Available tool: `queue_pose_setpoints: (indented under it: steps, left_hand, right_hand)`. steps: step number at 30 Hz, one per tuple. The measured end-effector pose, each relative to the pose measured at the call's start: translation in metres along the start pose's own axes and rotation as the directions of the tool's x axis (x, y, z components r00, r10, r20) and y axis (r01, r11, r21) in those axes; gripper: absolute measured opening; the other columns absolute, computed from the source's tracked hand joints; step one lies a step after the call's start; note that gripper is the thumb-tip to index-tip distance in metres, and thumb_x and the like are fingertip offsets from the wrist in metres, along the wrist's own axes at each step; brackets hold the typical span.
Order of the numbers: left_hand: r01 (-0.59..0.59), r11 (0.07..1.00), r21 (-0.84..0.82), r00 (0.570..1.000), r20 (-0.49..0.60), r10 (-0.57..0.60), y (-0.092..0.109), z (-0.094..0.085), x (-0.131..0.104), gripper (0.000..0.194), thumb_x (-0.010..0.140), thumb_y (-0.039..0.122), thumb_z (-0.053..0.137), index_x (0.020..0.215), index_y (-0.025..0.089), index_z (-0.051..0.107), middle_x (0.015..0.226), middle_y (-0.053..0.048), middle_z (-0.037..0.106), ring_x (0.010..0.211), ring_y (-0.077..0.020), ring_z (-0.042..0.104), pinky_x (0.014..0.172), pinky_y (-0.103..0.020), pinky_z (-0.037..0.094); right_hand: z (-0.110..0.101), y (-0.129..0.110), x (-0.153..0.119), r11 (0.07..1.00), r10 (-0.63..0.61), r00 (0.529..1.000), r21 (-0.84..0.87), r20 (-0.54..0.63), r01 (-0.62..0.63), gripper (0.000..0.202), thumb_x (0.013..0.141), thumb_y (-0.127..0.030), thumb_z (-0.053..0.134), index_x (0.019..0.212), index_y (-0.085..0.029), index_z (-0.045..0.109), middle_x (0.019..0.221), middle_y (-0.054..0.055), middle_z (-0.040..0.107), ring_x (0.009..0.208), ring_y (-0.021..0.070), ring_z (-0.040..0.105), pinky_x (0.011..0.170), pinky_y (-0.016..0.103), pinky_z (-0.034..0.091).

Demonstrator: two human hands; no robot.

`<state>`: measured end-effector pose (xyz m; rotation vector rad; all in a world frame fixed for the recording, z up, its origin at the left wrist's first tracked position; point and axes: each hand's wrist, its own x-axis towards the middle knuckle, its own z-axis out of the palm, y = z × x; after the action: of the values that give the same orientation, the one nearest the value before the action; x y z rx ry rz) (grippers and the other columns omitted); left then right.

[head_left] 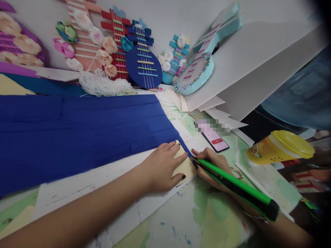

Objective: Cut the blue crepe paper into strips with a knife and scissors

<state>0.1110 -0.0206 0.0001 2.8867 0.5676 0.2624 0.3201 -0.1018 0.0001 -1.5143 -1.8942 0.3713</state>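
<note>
My left hand [165,165] lies flat with its fingers spread, pressing on a small cream card [186,168]. That card rests over the edge of a large dark blue sheet [85,134], which looks like fabric or paper. In my right hand [210,168] is a green and black box cutter [235,181], its front end down by the card's right edge. The blade tip is too small to make out clearly. Under the blue sheet and the card lies a white board [124,198] with several cut marks.
Several decorated model lutes, among them a dark blue one [144,67], lean against the wall. White string [103,84] lies before them. To the right are a phone [216,140], a yellow lidded cup [279,147], a white stick [252,179] and large white boards [248,62].
</note>
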Motion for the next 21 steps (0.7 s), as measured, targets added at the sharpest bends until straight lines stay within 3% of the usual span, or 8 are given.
queue_pose_setpoints:
  steps: [8, 15, 21]
  left_hand:
    - [-0.013, 1.000, -0.012, 1.000, -0.017, 0.013, -0.0014, -0.0003, 0.0000, 0.059, 0.088, 0.045, 0.048, 0.139, 0.015, 0.043, 0.143, -0.021, 0.041, 0.135, -0.0383, 0.035, 0.106, -0.051, 0.032]
    - [-0.015, 1.000, -0.019, 0.999, -0.036, 0.014, -0.0014, 0.0014, -0.0006, 0.059, 0.088, 0.046, 0.047, 0.139, 0.018, 0.041, 0.143, -0.018, 0.042, 0.135, -0.0373, 0.035, 0.105, -0.052, 0.032]
    - [-0.009, 1.000, -0.014, 0.999, -0.031, 0.009, -0.0017, 0.0013, -0.0007, 0.059, 0.088, 0.045, 0.047, 0.139, 0.016, 0.042, 0.144, -0.019, 0.042, 0.135, -0.0373, 0.035, 0.106, -0.051, 0.031]
  right_hand:
    - [0.0005, -0.0012, 0.0022, 1.000, 0.014, 1.000, -0.002, 0.010, -0.014, 0.021, 0.070, -0.016, 0.060, 0.084, -0.026, 0.047, 0.096, 0.009, 0.076, 0.101, 0.0279, 0.069, 0.069, 0.029, 0.057]
    - [0.0005, 0.0019, -0.0017, 0.999, 0.027, 1.000, 0.024, 0.013, -0.028, 0.024, 0.070, -0.014, 0.061, 0.085, -0.027, 0.047, 0.090, 0.006, 0.077, 0.107, 0.0283, 0.066, 0.069, 0.030, 0.058]
    - [-0.0010, 0.0005, -0.0016, 0.999, 0.029, 0.999, 0.032, 0.025, -0.030, 0.022, 0.071, -0.016, 0.060, 0.085, -0.026, 0.047, 0.092, 0.006, 0.076, 0.099, 0.0277, 0.070, 0.068, 0.030, 0.057]
